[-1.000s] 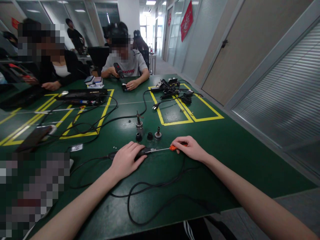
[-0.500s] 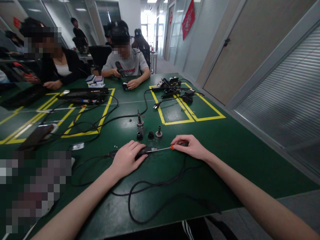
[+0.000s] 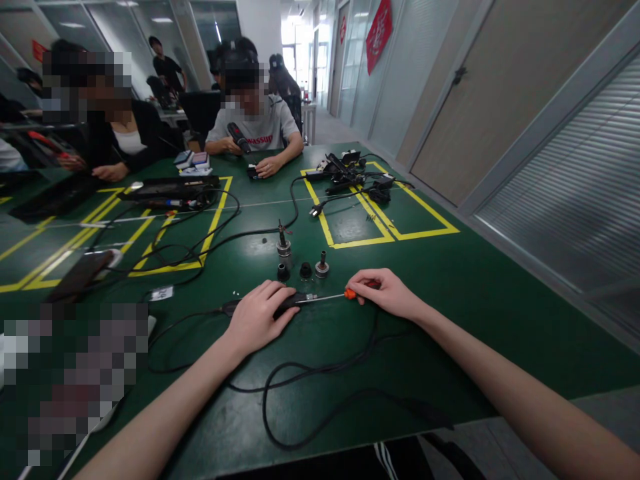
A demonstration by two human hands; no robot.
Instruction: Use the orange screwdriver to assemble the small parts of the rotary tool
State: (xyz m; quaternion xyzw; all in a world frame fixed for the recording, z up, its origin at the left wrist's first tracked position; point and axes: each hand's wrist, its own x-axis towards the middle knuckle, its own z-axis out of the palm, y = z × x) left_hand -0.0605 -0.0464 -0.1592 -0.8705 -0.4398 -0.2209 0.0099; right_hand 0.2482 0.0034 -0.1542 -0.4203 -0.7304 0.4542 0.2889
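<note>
My left hand [image 3: 260, 317] is wrapped over a black corded tool body [image 3: 295, 301], pressing it against the green table. Thumb and fingers of my right hand [image 3: 387, 293] are closed on the orange-and-black handle of a screwdriver [image 3: 351, 293]. Its thin shaft runs left to the tool's front end; whether the tip sits inside I cannot tell. Behind the tool stand a metal part with a thin spindle [image 3: 283, 249], a black cap [image 3: 283, 272], a second black cap [image 3: 305, 270] and a round metal piece with a stem [image 3: 323, 269].
A black cable [image 3: 270, 400] loops over the table [image 3: 500, 327] in front of me. Beyond lie a pile of black corded parts [image 3: 345, 175] and a black tray [image 3: 170, 188]. Across the table, one person's hand holds a power drill [image 3: 239, 137]; another person sits to the left.
The fingers of my right hand have shifted on the screwdriver handle, showing more of its orange part. My left hand stays on the tool, and the whole view has drifted slightly.
</note>
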